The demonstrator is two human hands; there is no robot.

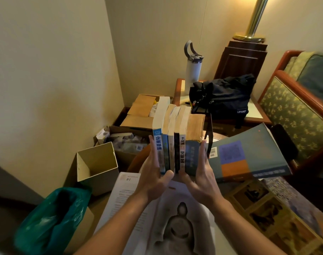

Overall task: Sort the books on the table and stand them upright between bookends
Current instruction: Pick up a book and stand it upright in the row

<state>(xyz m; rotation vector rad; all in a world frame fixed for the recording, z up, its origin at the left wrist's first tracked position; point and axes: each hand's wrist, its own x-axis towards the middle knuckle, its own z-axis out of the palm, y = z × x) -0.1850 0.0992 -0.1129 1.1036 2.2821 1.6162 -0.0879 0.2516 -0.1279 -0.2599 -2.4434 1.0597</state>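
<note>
A row of several upright books (177,133) stands in front of me, spines toward me. My left hand (154,173) presses flat against the left side of the row, thumb under the spines. My right hand (202,173) presses flat against the right side, beside a thick grey-blue book. A thin black bookend (210,134) stands just right of the row, behind my right fingers. A large grey book (249,155) with purple and orange patches leans at the right. An open book with a seated statue picture (168,218) lies under my forearms. Two more large books (278,218) lie flat at lower right.
An open cardboard box (98,162) stands at left, beside a green plastic bag (52,218). More cardboard boxes (136,116) sit behind the row. A black bag (223,96) and a white bottle (193,70) rest on a side table. A patterned armchair (295,111) stands right.
</note>
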